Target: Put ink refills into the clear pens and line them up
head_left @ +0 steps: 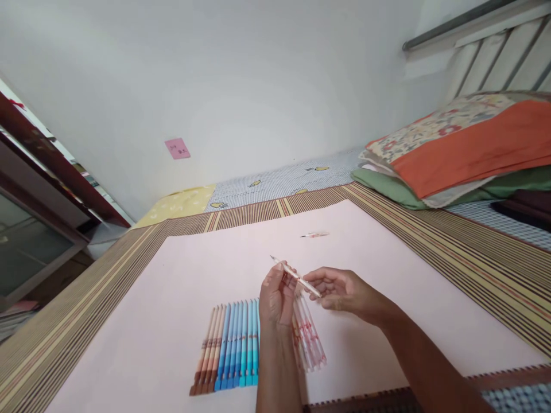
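Two forearms reach over a pink sheet (387, 321), where the left hand (278, 298) and right hand (344, 289) pinch a white pen (296, 276) between fingertips above a row of brown and blue pens (230, 347). Clear pens (310, 341) lie beside the row; another pen (314, 234) lies well apart on the sheet.

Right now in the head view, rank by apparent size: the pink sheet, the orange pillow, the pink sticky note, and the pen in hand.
1. Pink sheet
2. Orange pillow
3. Pen, held by both hands, and sticky note: look alike, and the note is farther away, so unranked.
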The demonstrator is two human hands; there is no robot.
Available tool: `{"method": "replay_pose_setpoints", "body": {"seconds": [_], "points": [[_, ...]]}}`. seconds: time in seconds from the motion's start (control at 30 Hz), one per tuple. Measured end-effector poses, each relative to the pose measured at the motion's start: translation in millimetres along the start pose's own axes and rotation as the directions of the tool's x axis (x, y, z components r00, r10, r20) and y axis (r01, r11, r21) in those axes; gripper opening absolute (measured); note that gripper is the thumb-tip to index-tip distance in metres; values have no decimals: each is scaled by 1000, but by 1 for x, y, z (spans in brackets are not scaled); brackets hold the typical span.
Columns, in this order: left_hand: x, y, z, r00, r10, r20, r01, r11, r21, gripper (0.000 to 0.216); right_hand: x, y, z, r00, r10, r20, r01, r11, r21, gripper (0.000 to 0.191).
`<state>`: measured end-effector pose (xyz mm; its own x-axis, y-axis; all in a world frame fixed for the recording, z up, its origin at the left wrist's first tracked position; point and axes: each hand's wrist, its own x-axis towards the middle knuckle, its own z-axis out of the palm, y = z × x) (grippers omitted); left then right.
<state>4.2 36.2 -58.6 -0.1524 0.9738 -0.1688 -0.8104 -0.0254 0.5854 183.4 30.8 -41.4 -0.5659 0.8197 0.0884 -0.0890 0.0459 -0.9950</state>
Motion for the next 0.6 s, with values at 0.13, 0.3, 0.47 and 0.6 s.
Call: {"method": "replay_pose_setpoints", "body": {"seconds": [0.13,0.3,0.47,0.6], "points": [[-2,-3,1,1000,15,23,-17,998,59,31,4,8,-1,985,32,-167,-42,998,-57,45],[-3,-4,2,993,-34,111,13,982,186,41,9,13,6,981,63,-182,-76,995,-63,43],[-6,-2,5,979,-81,187,25,959,284,41,9,14,9,982,104,-156,-112,993,-42,40],[-10,-1,8,957,-157,242,59,928,368,40,4,16,5,987,58,-149,-74,991,-108,40]]}}
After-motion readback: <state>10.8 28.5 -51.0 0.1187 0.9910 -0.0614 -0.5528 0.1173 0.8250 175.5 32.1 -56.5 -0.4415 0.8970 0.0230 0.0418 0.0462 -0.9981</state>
